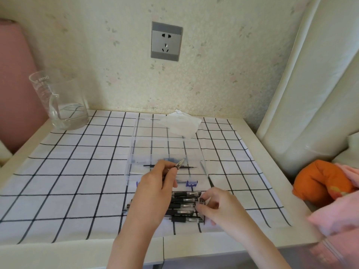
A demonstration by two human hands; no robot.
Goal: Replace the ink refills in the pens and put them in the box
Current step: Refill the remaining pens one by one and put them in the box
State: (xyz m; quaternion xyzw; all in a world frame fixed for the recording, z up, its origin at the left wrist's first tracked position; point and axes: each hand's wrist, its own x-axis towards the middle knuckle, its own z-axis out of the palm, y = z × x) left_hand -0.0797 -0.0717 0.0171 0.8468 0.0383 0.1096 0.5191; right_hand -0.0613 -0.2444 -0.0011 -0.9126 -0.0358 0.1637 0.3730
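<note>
1. The left hand [155, 195] is curling its fingers round a black pen [179, 164]. The metal tip is sticking out toward 1 o'clock, over the front of the clear box [132, 162].
2. The right hand [215, 208] is pinching a small dark part [202, 200] between thumb and forefinger at the 3 o'clock end of the pile of pens [184, 205]. I cannot tell whether it is a cap or a pen's end.
3. The pile is lying on the checked cloth [77, 171], just at 6 o'clock of the box, by its blue latch [191, 183].
4. A thin black refill [190, 167] is lying crosswise on the box floor.
5. These pens are looking light, stiff and smooth, likely to roll. Gripping the ribbed black sleeve near the tip is probably giving the surest hold for unscrewing. The refill is seeming thin and bendable, best pinched mid-length.
6. The box walls are standing clear and hard to see, so I judge that a pen should be coming in from above, not across the front rim.
7. A tissue [180, 124] is lying at 12 o'clock of the box, and a glass jug [62, 105] holding water is standing well apart at 10 o'clock.
8. Bare cloth is spreading at 9 and 3 o'clock of the box. The table edge [58, 251] is running near at 6 o'clock, and an orange cushion [320, 181] is sitting beyond the table at 3 o'clock.
</note>
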